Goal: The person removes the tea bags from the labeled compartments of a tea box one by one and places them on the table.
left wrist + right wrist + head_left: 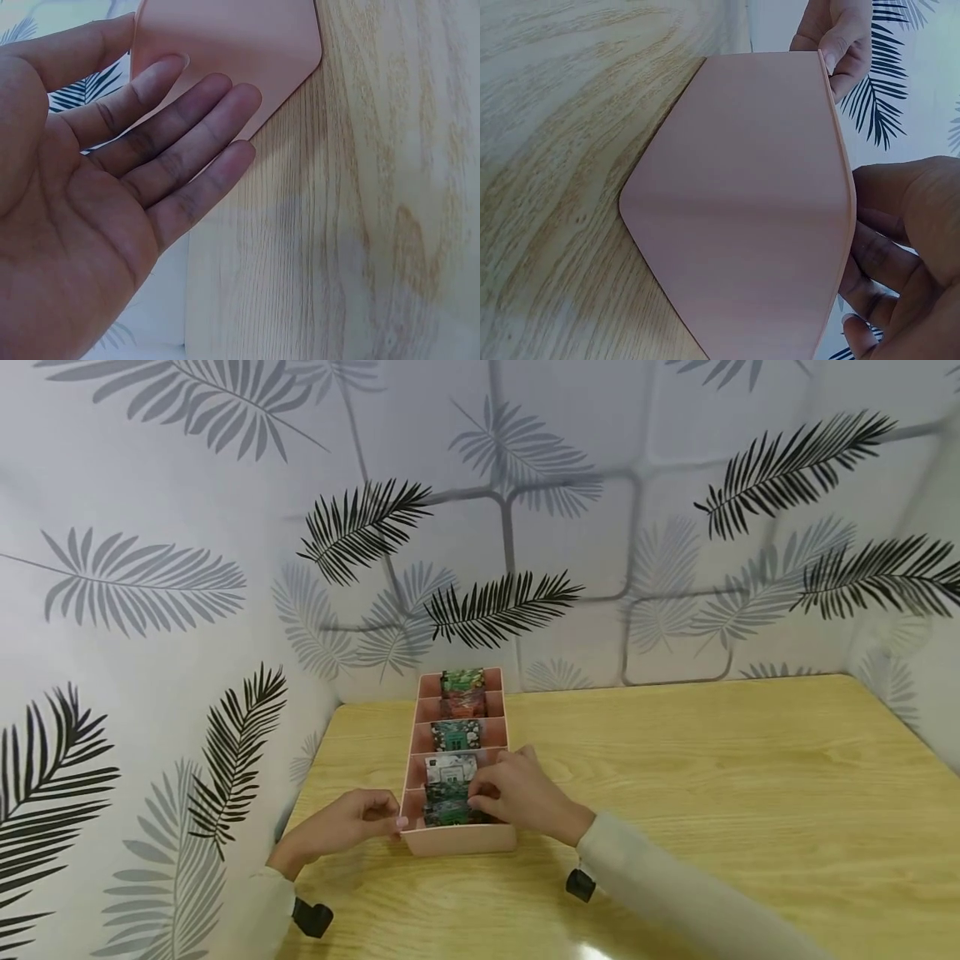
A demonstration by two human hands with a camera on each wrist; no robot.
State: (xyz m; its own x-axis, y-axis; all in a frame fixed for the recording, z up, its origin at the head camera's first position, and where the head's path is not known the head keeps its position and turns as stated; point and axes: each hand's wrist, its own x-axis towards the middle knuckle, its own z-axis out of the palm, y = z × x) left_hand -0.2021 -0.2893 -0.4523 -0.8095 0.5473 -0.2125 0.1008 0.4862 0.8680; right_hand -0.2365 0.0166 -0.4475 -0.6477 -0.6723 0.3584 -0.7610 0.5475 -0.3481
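Note:
A long pink divided box (461, 841) stands on the table, with small printed packets in its compartments. My left hand (348, 818) is at the box's near left corner. Its thumb lies on the rim, and the other fingers (180, 169) are against or close beside the outer wall. My right hand (521, 789) reaches over the right wall into the nearer compartments. Its thumb and index finger pinch the right edge of a dark green packet (447, 792); the right wrist view hides those fingertips behind the wall. Another dark green packet (447, 814) stands in front, and a white packet (452, 768) behind.
Farther back in the box stand a green floral packet (455, 735), a red packet (463, 704) and a green-yellow packet (462, 681). The wood-grain table (712, 793) extends to the right. A leaf-patterned wall covering (570, 552) rises behind the table and along its left side.

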